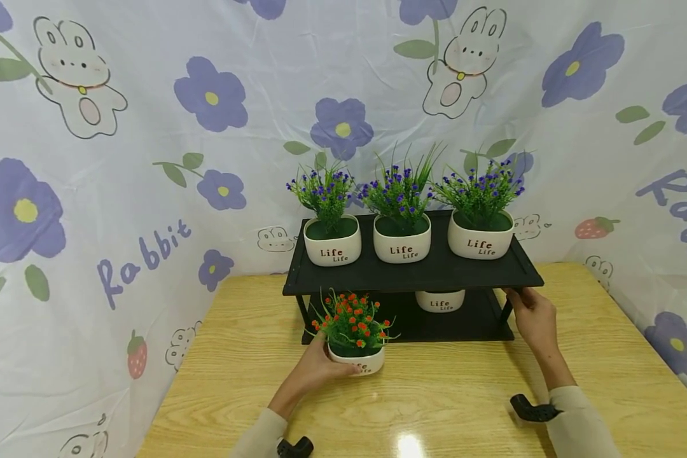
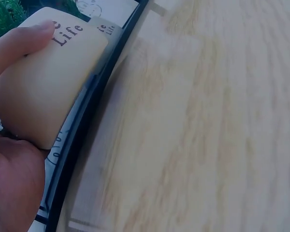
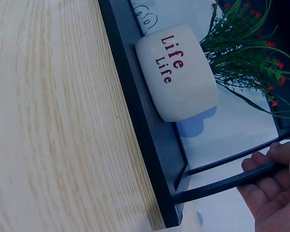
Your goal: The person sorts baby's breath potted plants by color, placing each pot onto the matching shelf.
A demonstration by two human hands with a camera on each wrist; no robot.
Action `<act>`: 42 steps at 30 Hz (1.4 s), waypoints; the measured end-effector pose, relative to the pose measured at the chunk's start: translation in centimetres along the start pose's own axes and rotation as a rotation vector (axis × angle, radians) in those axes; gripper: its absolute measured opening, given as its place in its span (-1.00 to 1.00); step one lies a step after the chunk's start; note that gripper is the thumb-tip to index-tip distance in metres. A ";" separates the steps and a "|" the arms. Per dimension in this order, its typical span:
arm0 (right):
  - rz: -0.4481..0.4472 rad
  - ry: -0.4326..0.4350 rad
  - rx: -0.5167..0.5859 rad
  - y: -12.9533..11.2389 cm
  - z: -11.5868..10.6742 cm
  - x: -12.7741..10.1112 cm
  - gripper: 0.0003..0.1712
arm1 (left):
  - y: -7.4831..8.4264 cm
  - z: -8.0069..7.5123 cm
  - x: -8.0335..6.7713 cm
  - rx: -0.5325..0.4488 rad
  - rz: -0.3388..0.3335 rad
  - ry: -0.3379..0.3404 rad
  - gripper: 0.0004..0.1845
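My left hand [image 1: 313, 367] grips a white oval pot [image 1: 372, 364] of orange-red artificial flowers, its thumb across the "Life" lettering. In the left wrist view the pot's side [image 2: 53, 82] shows close over the black shelf edge [image 2: 94, 92]. This pot is in front of the lower tier, toward its left. My right hand [image 1: 535, 321] is at the right end of the two-tier black shelf [image 1: 412, 275]. In the right wrist view its fingers curl round the dark upright post [image 3: 222, 186]. Another white pot [image 3: 179, 72] with red flowers stands on the lower tier, partly hidden from the head view.
Three white pots of purple flowers, left [image 1: 332, 245], middle [image 1: 402, 243] and right [image 1: 481, 238], line the shelf's upper tier. The shelf stands on a wood-grain table [image 1: 435, 394]. Behind hangs a white cloth [image 1: 286, 57] printed with rabbits and purple flowers.
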State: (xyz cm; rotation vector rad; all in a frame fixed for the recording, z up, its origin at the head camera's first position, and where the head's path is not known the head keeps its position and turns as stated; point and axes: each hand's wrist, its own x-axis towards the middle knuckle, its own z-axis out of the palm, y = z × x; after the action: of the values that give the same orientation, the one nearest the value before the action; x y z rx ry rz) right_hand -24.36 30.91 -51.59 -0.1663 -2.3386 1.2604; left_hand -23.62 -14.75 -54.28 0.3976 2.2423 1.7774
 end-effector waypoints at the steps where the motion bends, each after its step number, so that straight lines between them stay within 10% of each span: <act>1: 0.004 0.000 -0.002 0.0 0.0 0.0 -0.54 | -0.1 0.0 0.1 0.002 0.002 0.002 0.18; 42: 0.013 0.017 -0.008 -0.1 -0.1 0.0 -0.56 | -0.1 0.2 5.4 0.115 0.032 0.148 0.04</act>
State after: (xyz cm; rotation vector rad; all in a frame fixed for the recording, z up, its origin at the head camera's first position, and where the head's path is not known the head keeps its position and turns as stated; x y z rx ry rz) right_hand -24.31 30.91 -51.46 -0.1947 -2.3325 1.2510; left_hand -28.61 -12.57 -54.59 0.3365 2.4614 1.7511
